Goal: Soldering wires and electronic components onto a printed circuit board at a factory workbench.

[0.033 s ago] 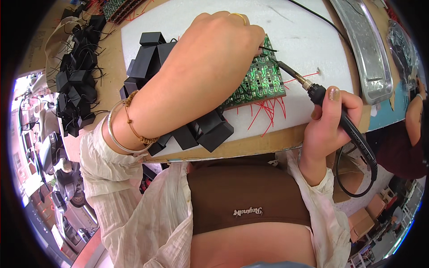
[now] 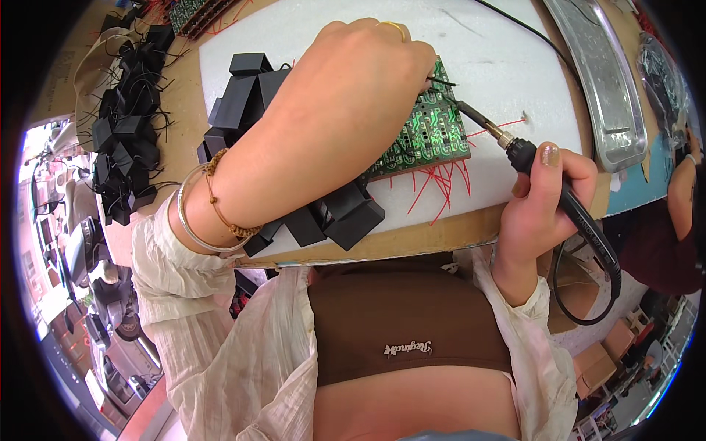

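My right hand (image 2: pixel 543 202) is wrapped round the black handle of a soldering iron (image 2: pixel 521 153). The iron's tip points up and left, at the far right part of a green circuit board panel (image 2: pixel 434 132). My left hand (image 2: pixel 368 77) reaches across from the left, closed, its fingertips pinching a thin black wire (image 2: pixel 443 81) over the panel near the iron's tip. Most of those fingers, and the panel's left part, are hidden behind the hand. Several black plastic boxes (image 2: pixel 239 99) lie beside and under my left forearm. Red wires (image 2: pixel 440 180) stick out from the panel's near edge.
The panel rests on a white foam sheet (image 2: pixel 537 95) over cardboard. A metal tray (image 2: pixel 607 95) stands at the right, with the iron's cable (image 2: pixel 526 28) passing near it. More black boxes with wires (image 2: pixel 129 147) are heaped at left. Another person's arm (image 2: pixel 682 187) shows far right.
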Demonstrator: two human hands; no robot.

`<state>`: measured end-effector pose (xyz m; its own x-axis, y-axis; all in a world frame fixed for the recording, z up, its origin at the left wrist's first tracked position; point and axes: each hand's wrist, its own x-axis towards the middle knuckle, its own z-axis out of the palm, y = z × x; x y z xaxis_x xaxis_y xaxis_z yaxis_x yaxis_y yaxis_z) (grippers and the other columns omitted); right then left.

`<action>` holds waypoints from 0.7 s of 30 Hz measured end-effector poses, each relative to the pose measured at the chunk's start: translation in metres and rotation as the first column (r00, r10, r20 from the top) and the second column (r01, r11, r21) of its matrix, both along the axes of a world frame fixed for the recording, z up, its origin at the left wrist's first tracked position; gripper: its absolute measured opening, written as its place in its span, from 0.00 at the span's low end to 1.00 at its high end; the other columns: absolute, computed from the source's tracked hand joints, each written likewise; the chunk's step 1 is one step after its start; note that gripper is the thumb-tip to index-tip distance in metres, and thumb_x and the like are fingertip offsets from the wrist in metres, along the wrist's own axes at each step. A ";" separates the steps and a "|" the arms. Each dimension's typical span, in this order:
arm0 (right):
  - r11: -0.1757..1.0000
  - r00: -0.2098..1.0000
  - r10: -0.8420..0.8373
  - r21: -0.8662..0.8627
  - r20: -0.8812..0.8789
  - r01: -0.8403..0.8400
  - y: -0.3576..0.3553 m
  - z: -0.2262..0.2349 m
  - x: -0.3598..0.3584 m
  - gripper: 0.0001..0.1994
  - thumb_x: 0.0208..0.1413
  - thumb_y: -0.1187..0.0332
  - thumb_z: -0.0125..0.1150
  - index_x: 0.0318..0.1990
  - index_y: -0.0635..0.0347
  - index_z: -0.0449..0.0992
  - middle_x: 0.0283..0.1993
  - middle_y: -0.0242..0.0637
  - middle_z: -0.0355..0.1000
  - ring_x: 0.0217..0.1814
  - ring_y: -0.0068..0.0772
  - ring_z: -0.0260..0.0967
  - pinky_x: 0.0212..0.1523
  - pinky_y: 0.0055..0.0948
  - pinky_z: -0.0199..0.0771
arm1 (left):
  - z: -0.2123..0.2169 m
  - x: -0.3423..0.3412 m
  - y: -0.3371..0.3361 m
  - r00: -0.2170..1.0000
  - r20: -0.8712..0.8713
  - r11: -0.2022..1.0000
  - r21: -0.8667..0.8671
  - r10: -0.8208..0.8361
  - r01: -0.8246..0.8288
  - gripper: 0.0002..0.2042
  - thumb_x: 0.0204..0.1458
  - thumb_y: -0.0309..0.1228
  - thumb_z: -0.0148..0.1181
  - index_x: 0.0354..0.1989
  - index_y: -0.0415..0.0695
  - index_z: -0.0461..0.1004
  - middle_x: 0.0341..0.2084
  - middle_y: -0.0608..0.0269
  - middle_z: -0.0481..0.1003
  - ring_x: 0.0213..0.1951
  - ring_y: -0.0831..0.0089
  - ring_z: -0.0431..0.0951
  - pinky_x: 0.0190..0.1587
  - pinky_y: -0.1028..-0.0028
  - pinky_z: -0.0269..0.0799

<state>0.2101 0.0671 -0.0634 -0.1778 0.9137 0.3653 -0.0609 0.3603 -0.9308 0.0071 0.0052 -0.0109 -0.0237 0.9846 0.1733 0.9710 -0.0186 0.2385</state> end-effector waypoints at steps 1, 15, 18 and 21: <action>1.000 1.000 -0.001 -0.002 0.004 0.001 0.000 0.000 0.000 0.09 0.58 0.71 0.64 0.33 0.61 0.68 0.25 0.27 0.68 0.23 0.10 0.55 0.25 0.15 0.55 | 0.000 0.000 0.000 1.000 -0.008 1.000 -0.011 -0.001 0.001 0.05 0.53 0.26 0.58 0.33 0.38 0.77 0.30 0.54 0.76 0.36 0.52 0.74 0.42 0.59 0.68; 1.000 1.000 0.024 0.003 0.019 -0.024 0.002 -0.001 0.001 0.09 0.58 0.71 0.65 0.34 0.61 0.68 0.27 0.27 0.68 0.24 0.10 0.56 0.26 0.15 0.55 | 0.003 -0.002 -0.001 0.999 -0.039 0.998 -0.045 -0.038 0.036 0.03 0.52 0.25 0.58 0.33 0.40 0.77 0.31 0.57 0.77 0.37 0.55 0.74 0.43 0.60 0.68; 1.000 1.000 0.012 0.003 0.027 -0.012 0.002 -0.001 0.000 0.09 0.58 0.71 0.65 0.34 0.61 0.69 0.27 0.27 0.68 0.25 0.10 0.56 0.26 0.15 0.56 | 0.003 -0.002 0.000 0.999 -0.030 0.998 -0.048 -0.044 0.043 0.03 0.52 0.25 0.58 0.33 0.40 0.77 0.31 0.58 0.76 0.37 0.55 0.74 0.42 0.60 0.68; 1.000 0.999 0.018 -0.001 0.034 -0.018 0.002 -0.001 0.000 0.09 0.58 0.71 0.65 0.34 0.61 0.69 0.27 0.27 0.68 0.25 0.10 0.56 0.27 0.15 0.56 | 0.003 -0.002 0.000 0.998 -0.036 0.997 -0.056 -0.046 0.044 0.03 0.52 0.25 0.59 0.33 0.40 0.77 0.31 0.58 0.76 0.37 0.55 0.74 0.43 0.60 0.68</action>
